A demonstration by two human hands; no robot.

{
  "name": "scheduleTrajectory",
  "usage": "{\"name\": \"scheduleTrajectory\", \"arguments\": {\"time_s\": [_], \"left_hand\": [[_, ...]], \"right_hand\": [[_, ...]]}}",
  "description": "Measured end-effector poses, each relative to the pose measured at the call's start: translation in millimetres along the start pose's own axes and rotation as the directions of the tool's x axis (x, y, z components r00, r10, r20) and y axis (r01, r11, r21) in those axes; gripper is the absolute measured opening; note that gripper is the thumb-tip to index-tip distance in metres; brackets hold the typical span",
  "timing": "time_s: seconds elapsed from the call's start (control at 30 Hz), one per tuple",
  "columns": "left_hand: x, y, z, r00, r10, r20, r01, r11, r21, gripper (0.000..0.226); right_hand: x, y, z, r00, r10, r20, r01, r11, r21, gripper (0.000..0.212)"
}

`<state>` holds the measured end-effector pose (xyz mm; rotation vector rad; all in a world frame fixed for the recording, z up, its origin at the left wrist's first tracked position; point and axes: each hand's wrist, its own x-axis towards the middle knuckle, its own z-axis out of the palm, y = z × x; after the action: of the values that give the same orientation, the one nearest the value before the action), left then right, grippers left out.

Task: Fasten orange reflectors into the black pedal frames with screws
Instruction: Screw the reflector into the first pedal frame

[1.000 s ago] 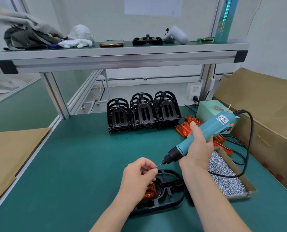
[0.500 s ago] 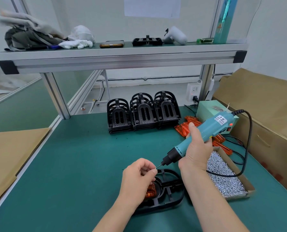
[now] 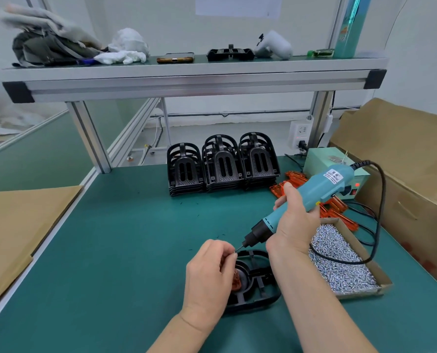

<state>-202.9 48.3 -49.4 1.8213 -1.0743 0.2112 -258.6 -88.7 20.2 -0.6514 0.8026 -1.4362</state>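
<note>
Right hand (image 3: 295,222) clasps the teal electric screwdriver (image 3: 314,197), which slants far-right to near-left. Its bit meets a tiny silver screw (image 3: 235,251) pinched by the left hand (image 3: 209,276) over the black plastic pedal frame (image 3: 260,289).

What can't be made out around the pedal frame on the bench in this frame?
All head view.
- Any screw on the screwdriver bit: too small, left hand covers it.
- Reflector: mostly under the left hand.
- Pedal frame near end: behind left wrist.
- Screwdriver label: too small to read.
</note>
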Motion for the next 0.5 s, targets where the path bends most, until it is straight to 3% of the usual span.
{"name": "scheduleTrajectory", "arguments": {"time_s": [0.17, 0.27, 0.37, 0.5], "left_hand": [[0.8, -9.4, -14.4, 0.992, -0.06, 0.112, 0.058, 0.998, 0.025, 0.023], [-0.5, -21.3, -26.9, 0.961, -0.076, 0.266, 0.059, 0.996, 0.071, 0.064], [-5.6, -35.3, -33.0, 0.855, -0.073, 0.514, -0.006, 0.989, 0.151, 0.113], [-9.9, -46.9, -30.9, 0.807, -0.084, 0.584, -0.044, 0.979, 0.201, 0.125]], "right_hand": [[-5.8, 1.3, 3.1, 0.994, -0.076, 0.076, 0.077, 0.997, -0.009, 0.02], [-10.4, 4.7, 0.5, 0.978, -0.136, 0.161, 0.146, 0.988, -0.056, 0.019], [-17.6, 11.2, -3.4, 0.954, -0.165, 0.251, 0.2, 0.973, -0.118, 0.017], [-24.2, 15.5, -7.1, 0.923, -0.189, 0.334, 0.263, 0.946, -0.191, 0.011]]}}
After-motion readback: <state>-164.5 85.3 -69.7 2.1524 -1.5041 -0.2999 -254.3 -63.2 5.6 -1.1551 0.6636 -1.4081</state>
